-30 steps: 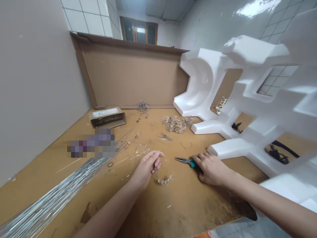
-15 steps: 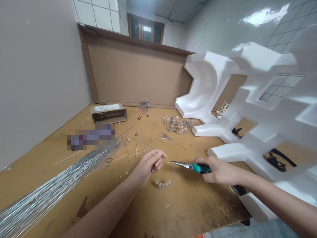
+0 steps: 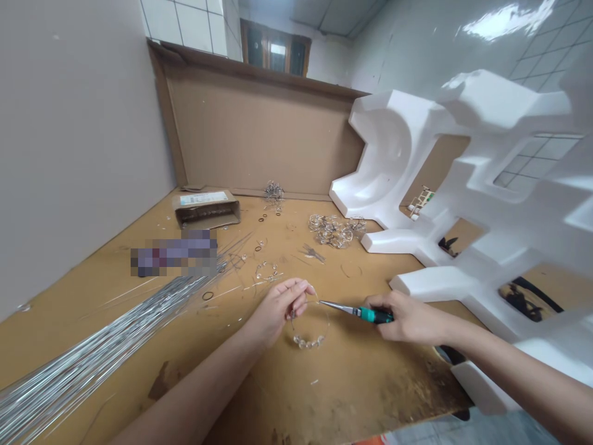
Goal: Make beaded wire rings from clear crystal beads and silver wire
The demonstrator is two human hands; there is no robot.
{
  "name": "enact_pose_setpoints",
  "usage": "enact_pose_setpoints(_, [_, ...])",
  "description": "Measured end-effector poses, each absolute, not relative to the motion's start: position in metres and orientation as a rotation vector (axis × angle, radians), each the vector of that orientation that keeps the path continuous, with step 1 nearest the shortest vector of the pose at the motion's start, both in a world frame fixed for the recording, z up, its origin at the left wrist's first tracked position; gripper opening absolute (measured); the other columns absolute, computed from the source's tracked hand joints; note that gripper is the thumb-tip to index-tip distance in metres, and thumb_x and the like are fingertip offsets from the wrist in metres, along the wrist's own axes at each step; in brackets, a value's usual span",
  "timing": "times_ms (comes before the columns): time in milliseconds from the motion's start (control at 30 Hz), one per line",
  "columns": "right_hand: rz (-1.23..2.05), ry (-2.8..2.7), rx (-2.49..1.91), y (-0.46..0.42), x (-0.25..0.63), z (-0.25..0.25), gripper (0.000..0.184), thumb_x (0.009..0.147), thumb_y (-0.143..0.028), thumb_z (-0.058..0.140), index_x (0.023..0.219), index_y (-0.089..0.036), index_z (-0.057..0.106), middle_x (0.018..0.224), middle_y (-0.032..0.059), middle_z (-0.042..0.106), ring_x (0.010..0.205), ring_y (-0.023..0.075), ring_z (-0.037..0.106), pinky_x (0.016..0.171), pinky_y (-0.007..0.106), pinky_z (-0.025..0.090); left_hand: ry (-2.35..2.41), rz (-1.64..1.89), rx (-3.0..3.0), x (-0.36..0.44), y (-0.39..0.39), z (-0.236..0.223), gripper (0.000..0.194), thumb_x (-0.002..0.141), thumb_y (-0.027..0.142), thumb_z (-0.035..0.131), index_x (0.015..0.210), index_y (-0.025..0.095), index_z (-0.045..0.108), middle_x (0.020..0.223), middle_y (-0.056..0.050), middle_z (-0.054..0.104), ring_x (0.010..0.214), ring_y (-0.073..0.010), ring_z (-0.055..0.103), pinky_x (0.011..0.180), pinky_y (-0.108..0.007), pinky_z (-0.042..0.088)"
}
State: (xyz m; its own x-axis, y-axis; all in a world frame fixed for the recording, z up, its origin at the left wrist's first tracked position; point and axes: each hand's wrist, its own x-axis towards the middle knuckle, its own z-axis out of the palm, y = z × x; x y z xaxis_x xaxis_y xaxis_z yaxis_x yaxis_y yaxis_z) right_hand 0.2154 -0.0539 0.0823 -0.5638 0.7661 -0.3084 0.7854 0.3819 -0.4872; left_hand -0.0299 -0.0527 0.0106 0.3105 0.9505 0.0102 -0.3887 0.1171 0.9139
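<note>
Brn tbl (image 3: 352, 383) | thin wire loop (image 3: 329, 325), rndish | clr beads (image 3: 309, 344), near side

1. The bare left forearm (image 3: 199, 383) rises from the lower edge of the view, slanting up and to the right.
2. The left hand (image 3: 281, 308) pinches at its fingertips (image 3: 304, 286), with the lower fingers curled inward.
3. The bare right forearm (image 3: 504, 358) comes in from the lower right, reaching left and slightly upward.
4. The right hand (image 3: 405, 316) is closed in a grip, fingers bent and facing the left hand, well apart from it.
</note>
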Motion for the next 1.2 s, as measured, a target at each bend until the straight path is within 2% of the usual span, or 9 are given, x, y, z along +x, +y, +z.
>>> enact_pose_setpoints(967, [-1.100,2.512,1.532,-0.059,0.215,0.077,0.007,0.062,-0.016,0.045,0.062,-0.019,0.039,0.056,-0.0056,0.032,0.053,0.0083,0.029,0.047,0.021,0.022,0.711,1.087,1.047,-0.029,-0.053,0.009,0.028,0.080,0.041,0.052,0.075,0.014,0.059,0.047,0.007,0.032,0.044,-0.0056,0.032,0.045,-0.022,0.016])
enact_pose_setpoints(1067, [-1.105,2.509,1.556,-0.061,0.216,0.077,0.007,0.062,-0.016,0.045,0.062,-0.019,0.039,0.056,-0.0056,0.032,0.052,0.0081,0.029,0.047,0.021,0.022,0.750,1.085,1.046,-0.029,-0.055,0.013,0.027,0.078,0.041,0.055,0.076,0.014,0.060,0.051,0.005,0.039,0.045,-0.0055,0.036,0.045,-0.021,0.019])
enact_pose_setpoints(1200, [-1.113,2.526,1.610,-0.061,0.222,0.073,0.004,0.063,-0.016,0.045,0.066,-0.019,0.043,0.057,-0.0055,0.033,0.053,0.0083,0.030,0.047,0.021,0.023,0.805,1.117,1.016,-0.032,-0.055,0.021,0.025,0.074,0.038,0.061,0.083,0.015,0.059,0.076,-0.001,0.056,0.059,-0.0078,0.050,0.048,-0.019,0.029])
